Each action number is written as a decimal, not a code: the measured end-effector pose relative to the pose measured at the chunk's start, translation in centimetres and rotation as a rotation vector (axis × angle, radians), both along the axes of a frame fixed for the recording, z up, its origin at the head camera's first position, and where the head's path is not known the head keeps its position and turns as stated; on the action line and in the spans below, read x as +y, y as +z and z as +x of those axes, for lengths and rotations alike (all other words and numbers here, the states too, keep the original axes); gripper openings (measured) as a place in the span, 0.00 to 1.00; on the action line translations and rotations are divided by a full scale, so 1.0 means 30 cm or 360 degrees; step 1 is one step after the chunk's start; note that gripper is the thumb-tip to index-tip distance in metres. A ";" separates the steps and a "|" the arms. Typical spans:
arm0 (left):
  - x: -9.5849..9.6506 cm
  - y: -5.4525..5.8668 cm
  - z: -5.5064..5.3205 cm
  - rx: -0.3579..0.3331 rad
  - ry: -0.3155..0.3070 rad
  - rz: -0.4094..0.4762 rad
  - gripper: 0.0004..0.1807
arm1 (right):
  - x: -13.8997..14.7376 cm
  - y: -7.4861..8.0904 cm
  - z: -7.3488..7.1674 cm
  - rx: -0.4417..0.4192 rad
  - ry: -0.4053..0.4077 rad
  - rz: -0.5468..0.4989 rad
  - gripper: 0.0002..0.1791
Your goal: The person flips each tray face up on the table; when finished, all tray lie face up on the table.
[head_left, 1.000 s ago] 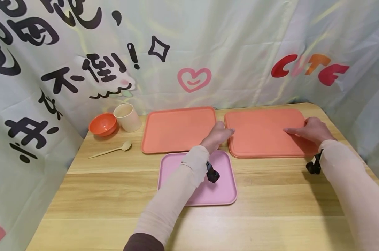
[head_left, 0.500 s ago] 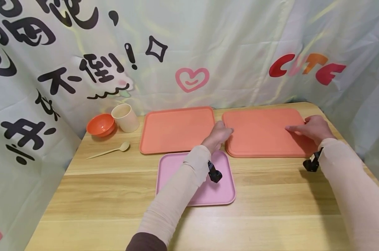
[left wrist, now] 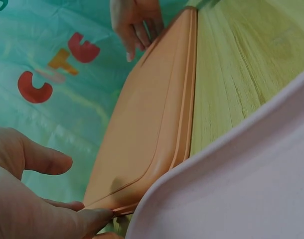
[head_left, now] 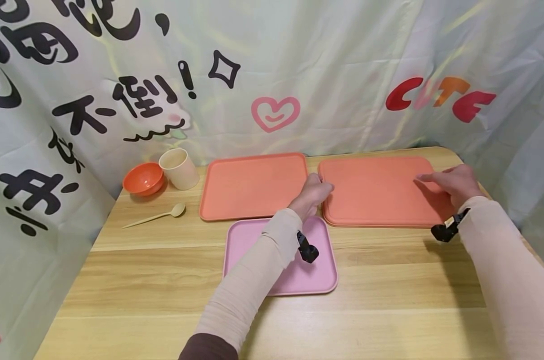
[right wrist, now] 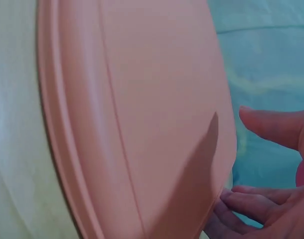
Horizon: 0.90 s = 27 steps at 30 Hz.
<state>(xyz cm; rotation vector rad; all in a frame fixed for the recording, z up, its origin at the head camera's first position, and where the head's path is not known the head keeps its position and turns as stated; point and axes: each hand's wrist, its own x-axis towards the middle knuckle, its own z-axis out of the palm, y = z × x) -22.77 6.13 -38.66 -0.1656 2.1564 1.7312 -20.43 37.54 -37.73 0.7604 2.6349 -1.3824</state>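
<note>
On the right in the head view lies an orange-pink tray (head_left: 375, 192) whose smooth, flat face is up; a double rim line runs along its side, as of stacked trays. At its left edge is my left hand (head_left: 311, 196); the fingertips (left wrist: 98, 217) touch the corner while the thumb stands apart above. My right hand (head_left: 456, 185) is at the opposite short edge. Its fingers (right wrist: 249, 204) reach the side of the tray, and the thumb is raised off the surface, casting a shadow. Part of the right fingers is hidden behind the edge.
A second orange tray (head_left: 254, 185) lies to the left. A smaller pink tray (head_left: 317, 275) sits in front, under my left forearm. Farther left are an orange bowl (head_left: 143, 179), a cream cup (head_left: 180, 170) and a cream spoon (head_left: 164, 214). A printed curtain (head_left: 344, 100) hangs behind.
My right thumb has lifted and shifted right, off the tray's face. My left hand stays at the left edge, and the trays lie as before. The head view has shifted slightly.
</note>
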 end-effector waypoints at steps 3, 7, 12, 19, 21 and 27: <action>0.004 0.003 -0.002 -0.0002 0.0027 0.0018 0.17 | 0.004 0.003 -0.006 -0.0025 -0.0070 -0.0081 0.48; 0.010 0.009 -0.005 -0.0011 0.0077 0.0045 0.12 | 0.000 0.006 -0.013 -0.0045 -0.0175 -0.0200 0.58; 0.013 0.018 -0.003 -0.0023 0.0112 0.0082 0.21 | -0.006 0.014 -0.015 -0.0048 -0.0278 -0.0332 0.60; 0.011 0.021 -0.011 -0.0025 0.0176 0.0131 0.30 | -0.001 0.027 -0.016 -0.0046 -0.0473 -0.0563 0.62; 0.013 0.023 -0.015 -0.0025 0.0193 0.0131 0.30 | 0.002 0.028 -0.017 -0.0035 -0.0505 -0.0609 0.61; 0.013 0.033 -0.022 -0.0009 0.0233 0.0107 0.25 | 0.004 0.033 -0.013 0.0058 -0.0559 -0.0712 0.46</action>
